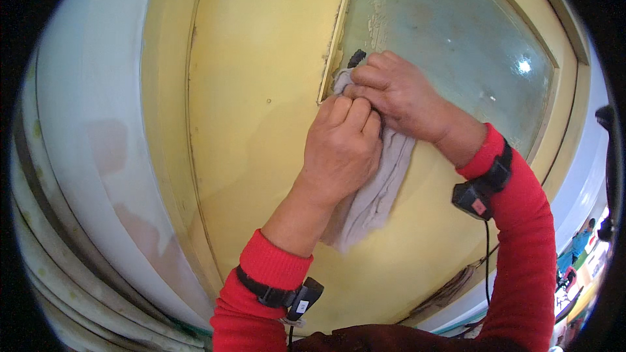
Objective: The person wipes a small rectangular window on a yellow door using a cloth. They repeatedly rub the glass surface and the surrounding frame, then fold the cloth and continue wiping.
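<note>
A pale grey cloth (376, 190) hangs down from between my two hands, in front of a yellow door (244, 156). My right hand (398, 95) grips the cloth's upper end at the lower left corner of a glass pane (440, 34). Just below it, my left hand (345, 149) is curled in a fist around the cloth, its knuckles close to the corner of the pane's frame strip (337, 34). The fingertips of both hands are hidden. A small black patch (357, 58) shows on the pane above my right hand's fingers.
Flaky residue (376, 24) marks the glass near its left edge. A white wall (102, 83) and folded curtain-like fabric (58, 254) stand to the left. Black straps with small devices sit on both red sleeves, each with a cable (487, 264). A person (581, 239) appears far right.
</note>
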### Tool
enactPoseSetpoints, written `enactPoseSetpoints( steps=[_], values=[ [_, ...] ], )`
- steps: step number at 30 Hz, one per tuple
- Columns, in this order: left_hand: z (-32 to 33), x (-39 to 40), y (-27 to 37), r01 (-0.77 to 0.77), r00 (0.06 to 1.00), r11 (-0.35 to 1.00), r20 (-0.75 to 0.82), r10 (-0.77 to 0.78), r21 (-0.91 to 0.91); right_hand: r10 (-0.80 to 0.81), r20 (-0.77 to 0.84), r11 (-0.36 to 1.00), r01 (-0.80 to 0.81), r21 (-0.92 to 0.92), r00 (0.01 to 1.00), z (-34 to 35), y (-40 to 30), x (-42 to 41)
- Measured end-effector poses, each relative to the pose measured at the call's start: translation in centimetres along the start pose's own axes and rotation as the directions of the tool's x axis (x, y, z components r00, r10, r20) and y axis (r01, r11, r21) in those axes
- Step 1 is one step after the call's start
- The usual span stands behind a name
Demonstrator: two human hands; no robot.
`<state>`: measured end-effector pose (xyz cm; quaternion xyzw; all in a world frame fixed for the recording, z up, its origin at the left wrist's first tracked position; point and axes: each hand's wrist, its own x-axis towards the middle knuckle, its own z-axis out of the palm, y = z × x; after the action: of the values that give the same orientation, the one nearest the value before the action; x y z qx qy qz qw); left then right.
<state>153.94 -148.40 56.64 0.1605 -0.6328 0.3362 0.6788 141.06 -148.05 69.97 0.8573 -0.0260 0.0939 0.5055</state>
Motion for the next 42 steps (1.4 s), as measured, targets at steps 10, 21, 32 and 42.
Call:
enactPoseSetpoints(
  steps=[10,21,32,42],
  values=[
    [-0.3,0.1,0.2,-0.019,1.000,1.000,0.004,0.019,0.015,-0.013,0.029,0.999,0.011,0.045,1.000,-1.5,-0.5,0.1],
    [-2.3,-0.7,0.4,0.013,1.000,1.000,0.017,-0.013,-0.006,0.030,-0.011,0.998,-0.031,-0.064,0.999,0.0,-1.1,1.5],
    [-2.9,-0.6,0.5,0.022,0.998,0.999,0.054,-0.023,0.031,0.089,-0.086,0.978,-0.103,-0.181,0.992,-2.1,-1.3,2.7],
    [-3.6,-0.4,0.7,0.032,0.995,0.999,0.095,-0.034,0.024,0.111,-0.093,0.965,-0.130,-0.229,0.989,-2.2,-0.5,2.2]
  ],
)
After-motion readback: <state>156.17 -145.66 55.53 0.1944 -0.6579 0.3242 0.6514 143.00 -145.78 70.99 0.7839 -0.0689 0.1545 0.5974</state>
